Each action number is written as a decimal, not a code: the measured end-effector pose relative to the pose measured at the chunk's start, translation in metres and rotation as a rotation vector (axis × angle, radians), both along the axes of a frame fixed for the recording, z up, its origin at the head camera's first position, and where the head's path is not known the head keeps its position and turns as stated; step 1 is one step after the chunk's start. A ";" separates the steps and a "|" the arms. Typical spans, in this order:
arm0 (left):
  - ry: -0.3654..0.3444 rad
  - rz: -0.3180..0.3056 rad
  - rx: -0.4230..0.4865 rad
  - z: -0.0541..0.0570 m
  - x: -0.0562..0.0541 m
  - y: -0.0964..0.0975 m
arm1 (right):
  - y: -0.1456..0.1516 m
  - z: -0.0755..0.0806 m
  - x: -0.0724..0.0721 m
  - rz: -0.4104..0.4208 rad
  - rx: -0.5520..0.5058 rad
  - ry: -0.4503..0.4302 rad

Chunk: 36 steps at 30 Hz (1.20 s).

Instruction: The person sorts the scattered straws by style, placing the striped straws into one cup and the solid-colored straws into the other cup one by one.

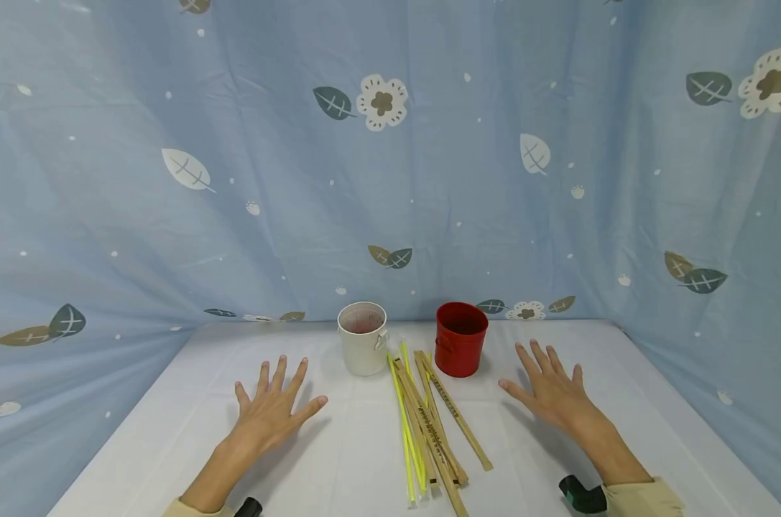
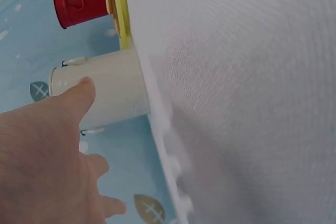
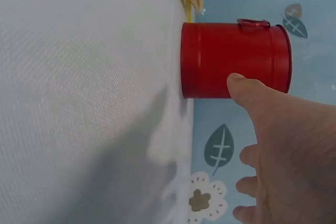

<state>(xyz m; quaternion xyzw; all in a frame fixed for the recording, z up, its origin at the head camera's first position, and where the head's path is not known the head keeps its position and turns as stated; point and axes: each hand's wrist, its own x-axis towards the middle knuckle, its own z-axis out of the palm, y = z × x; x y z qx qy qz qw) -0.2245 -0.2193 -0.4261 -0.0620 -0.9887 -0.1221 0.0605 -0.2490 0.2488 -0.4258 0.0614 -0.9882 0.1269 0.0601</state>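
Note:
My left hand [image 1: 267,418] is spread palm down over the left part of the table, fingers straight and holding nothing. On the right, my right hand [image 1: 556,393] is spread in the same way with nothing in it. Between them lies a loose pile of paper-wrapped chopsticks [image 1: 424,420] mixed with bright yellow sticks [image 1: 405,431]. Behind the pile stand a white bucket [image 1: 363,352], nearer my left hand, and a red bucket [image 1: 460,345], nearer my right. Both are upright. In the wrist views each thumb appears in front of the bucket on its side.
A white cloth covers the table [image 1: 338,467]. Behind it hangs a blue curtain [image 1: 287,179] with leaf and flower prints, close to the backs of the two buckets. Dark wrist devices [image 1: 582,495] show by the sleeves.

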 end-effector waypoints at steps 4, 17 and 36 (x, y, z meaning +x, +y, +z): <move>0.009 -0.002 -0.001 0.000 0.000 0.001 | 0.000 -0.001 0.000 -0.001 0.004 -0.010; 0.137 -0.078 0.016 -0.004 -0.004 0.006 | -0.009 0.008 0.003 0.020 0.038 -0.086; 0.122 -0.123 0.250 0.004 -0.028 0.023 | -0.062 0.035 0.009 0.108 -0.025 -0.125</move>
